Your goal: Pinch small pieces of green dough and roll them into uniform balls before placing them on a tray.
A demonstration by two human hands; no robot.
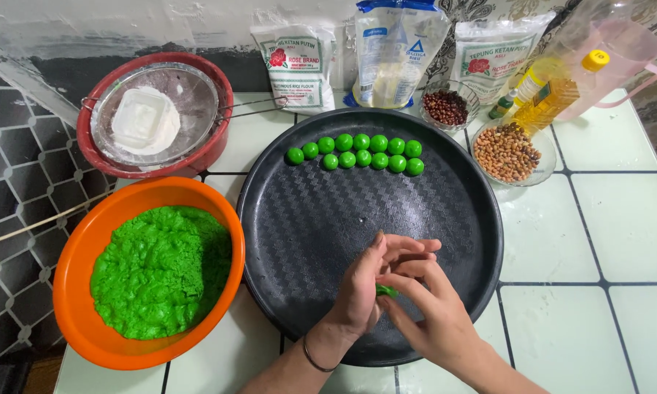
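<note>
The left hand [361, 288] and right hand [431, 310] meet palm to palm over the near part of the round black tray [306, 219], pressed together around a small green dough piece [385, 291] that only peeks out between them. To shape it well, I judge the palms should roll in light, even circles, with just enough pressure to close cracks without flattening the piece.

At the tray's far edge lie 13 finished green balls [358, 152] in 2 close rows, touching one another. A matching size would suit the new one.

Just beside the tray's left edge, at the counter's near left corner, sits an orange bowl [80, 255] heaped with green dough [160, 270]. Behind it, a red basin [212, 146] holds a metal sieve [190, 95] with a white tub [144, 120] inside.

Along the counter's back edge stand 3 flour bags [394, 51], a small bowl of red beans [445, 107], a glass dish of peanuts [507, 152], a bottle of oil [558, 95] and a pink jug [620, 44].
</note>
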